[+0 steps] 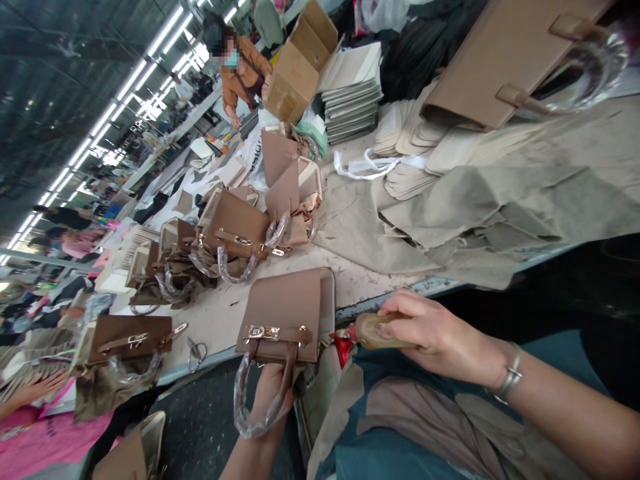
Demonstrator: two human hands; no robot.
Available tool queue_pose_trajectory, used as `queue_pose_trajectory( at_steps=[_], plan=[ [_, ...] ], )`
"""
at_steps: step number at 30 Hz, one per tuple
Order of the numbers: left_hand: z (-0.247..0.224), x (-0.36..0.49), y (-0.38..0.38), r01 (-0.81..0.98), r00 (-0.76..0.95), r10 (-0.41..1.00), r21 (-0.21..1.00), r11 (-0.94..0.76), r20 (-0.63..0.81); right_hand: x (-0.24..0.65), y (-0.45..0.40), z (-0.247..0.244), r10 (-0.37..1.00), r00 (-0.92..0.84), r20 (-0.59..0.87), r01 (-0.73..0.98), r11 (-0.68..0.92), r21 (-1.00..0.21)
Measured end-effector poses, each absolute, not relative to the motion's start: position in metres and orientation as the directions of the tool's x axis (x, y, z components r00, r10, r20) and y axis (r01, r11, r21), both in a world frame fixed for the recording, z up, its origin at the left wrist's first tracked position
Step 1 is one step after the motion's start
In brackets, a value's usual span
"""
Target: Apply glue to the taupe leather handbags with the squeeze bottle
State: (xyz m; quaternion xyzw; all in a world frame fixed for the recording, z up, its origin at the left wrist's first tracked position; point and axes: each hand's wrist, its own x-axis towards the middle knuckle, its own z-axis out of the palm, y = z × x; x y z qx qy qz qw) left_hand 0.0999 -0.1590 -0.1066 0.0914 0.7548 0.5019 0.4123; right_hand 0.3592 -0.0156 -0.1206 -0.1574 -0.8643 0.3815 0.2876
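Observation:
A small brown handbag (285,303) with a metal turn-lock clasp stands tilted at the table's front edge. Its handle (243,400) is wrapped in clear plastic. My left hand (274,381) reaches up behind that handle and grips the bag from below; the bag hides most of its fingers. To the right of the bag, my right hand (425,327) is closed around a rounded, yellowish-tan object (373,331). Its exact kind is unclear. Bright red material (343,348) shows at the end nearest the bag, beside the bag's open side.
Several similar handbags (233,223) stand along the table (350,260). Grey-beige fabric (465,213) lies at right, below a larger bag (500,60). Stacked panels (353,93) and a cardboard box (295,77) stand behind. Scissors (197,353) lie near the edge. A co-worker's hand (37,390) shows at left.

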Motion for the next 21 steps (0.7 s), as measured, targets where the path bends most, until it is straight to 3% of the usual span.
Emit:
queue_pose_trajectory(
  at_steps=[4, 11, 17, 21],
  plan=[
    [-0.112, 0.097, -0.163, -0.380, -0.561, 0.559, 0.790, 0.482, -0.611, 0.357, -0.016, -0.120, 0.486, -0.795, 0.362, 0.051, 0.649, -0.759],
    [-0.100, 0.101, -0.160, -0.334, -0.593, 0.553, 0.804, 0.492, -0.585, 0.354, -0.007, -0.127, 0.560, -0.724, 0.404, 0.139, 0.691, -0.710],
    [-0.087, 0.106, -0.157, -0.290, -0.579, 0.564, 0.796, 0.532, -0.588, 0.354, -0.014, -0.120, 0.501, -0.792, 0.350, 0.041, 0.615, -0.788],
    [-0.086, 0.107, -0.157, -0.255, -0.595, 0.566, 0.801, 0.541, -0.571, 0.353, -0.012, -0.125, 0.525, -0.768, 0.368, 0.092, 0.659, -0.747]
  ],
)
